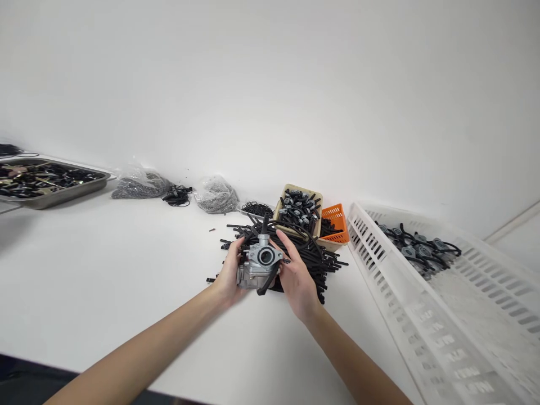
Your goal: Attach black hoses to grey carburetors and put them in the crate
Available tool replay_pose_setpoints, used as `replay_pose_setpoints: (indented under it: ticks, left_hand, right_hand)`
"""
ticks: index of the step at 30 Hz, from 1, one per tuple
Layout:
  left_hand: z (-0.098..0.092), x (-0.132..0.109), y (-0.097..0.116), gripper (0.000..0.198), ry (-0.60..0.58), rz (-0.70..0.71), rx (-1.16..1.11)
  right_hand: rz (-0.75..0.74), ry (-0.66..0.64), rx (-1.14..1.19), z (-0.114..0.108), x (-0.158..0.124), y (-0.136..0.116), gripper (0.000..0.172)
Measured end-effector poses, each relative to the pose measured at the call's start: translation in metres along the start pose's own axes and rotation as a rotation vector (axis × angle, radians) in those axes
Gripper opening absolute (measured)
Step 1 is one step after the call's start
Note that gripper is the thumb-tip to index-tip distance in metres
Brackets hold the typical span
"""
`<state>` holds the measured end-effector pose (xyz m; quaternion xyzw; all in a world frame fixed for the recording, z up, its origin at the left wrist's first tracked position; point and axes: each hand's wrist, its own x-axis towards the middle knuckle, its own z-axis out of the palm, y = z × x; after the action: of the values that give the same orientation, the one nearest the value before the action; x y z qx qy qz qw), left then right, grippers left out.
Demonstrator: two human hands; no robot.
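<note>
Silver-grey metal carburetor (pixel 256 266) held over the black rubber hose pile (pixel 319 260) — left hand (pixel 228 277) pinching its side, right hand (pixel 299 282) opposite, index raised, can't tell its grip. Best: firm left hold — bore unobstructed.

White table (pixel 105 270) set against a plain pale wall (pixel 270 84), softly lit.
The wall fills the far side from left to right, smooth and whitish, brighter around its lower middle and greyer toward the upper left. The tabletop runs along its foot and spreads to the near side, with a blurred grey shadow (pixel 14 228) at the left. A thin slanting edge (pixel 512 223) shows at right. Past the table's near-left edge is a dark area (pixel 34 377), too dim to make out.
</note>
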<state>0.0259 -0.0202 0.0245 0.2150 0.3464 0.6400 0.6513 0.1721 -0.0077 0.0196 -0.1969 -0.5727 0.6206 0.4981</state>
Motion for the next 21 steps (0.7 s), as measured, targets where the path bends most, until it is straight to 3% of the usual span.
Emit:
replay_pose_setpoints:
  ticks: [3,11,17,21]
  left_hand:
    - [-0.0004,0.0,-0.001,0.039,0.014,-0.178,-0.081]
    - [-0.0097,0.0041,-0.0064,0.037,-0.007,-0.277,0.012]
    - [-0.0058,-0.0002,-0.0029,0.032,-0.049,-0.315,-0.013]
    - [-0.006,-0.0003,-0.0025,0.041,-0.087,-0.37,-0.032]
  right_hand:
    - [0.02,-0.018,0.007,-0.0022,0.0011,0.0009,0.068]
    - [0.014,-0.127,-0.064,-0.0048,0.0019,0.0043,0.106]
    - [0.08,-0.16,0.028,-0.0099,0.0033,-0.0007,0.114]
    - [0.1,-0.166,0.047,-0.0104,0.0033,-0.0044,0.114]
